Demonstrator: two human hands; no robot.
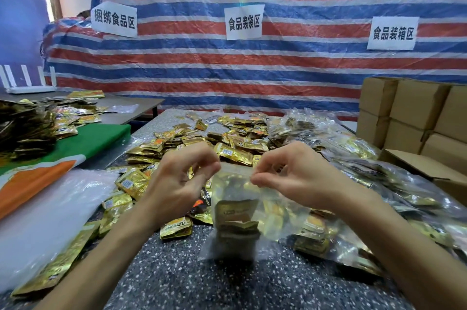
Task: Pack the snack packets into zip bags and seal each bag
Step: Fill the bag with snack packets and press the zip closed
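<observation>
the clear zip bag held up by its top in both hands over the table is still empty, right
Not quite. The zip bag is not empty: the head view shows gold snack packets inside it, sitting low in the bag. The rest stands: the left hand and the right hand pinch it by its top, above the table.

striped tarp (278,69), three paper signs (244,22), cardboard boxes (414,112), white router (27,88), green cloth (96,138)

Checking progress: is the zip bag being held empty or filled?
Filled: gold snack packets show through the clear zip bag, which the left hand and right hand pinch by its top.
</observation>
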